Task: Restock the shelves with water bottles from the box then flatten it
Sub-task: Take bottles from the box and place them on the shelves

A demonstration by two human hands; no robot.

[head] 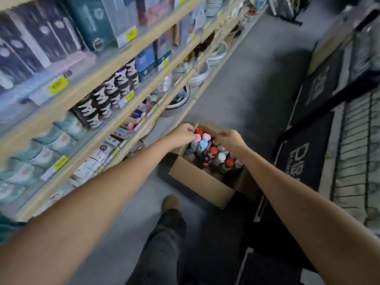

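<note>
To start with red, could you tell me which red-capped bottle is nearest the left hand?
The red-capped bottle at the far end of the box, right beside the left hand; the other two sit nearer the person.

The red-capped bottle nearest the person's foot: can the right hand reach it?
Probably yes. The box is open on top, nothing covers the red-capped bottle, and the right hand hangs over the box close to it.
</note>
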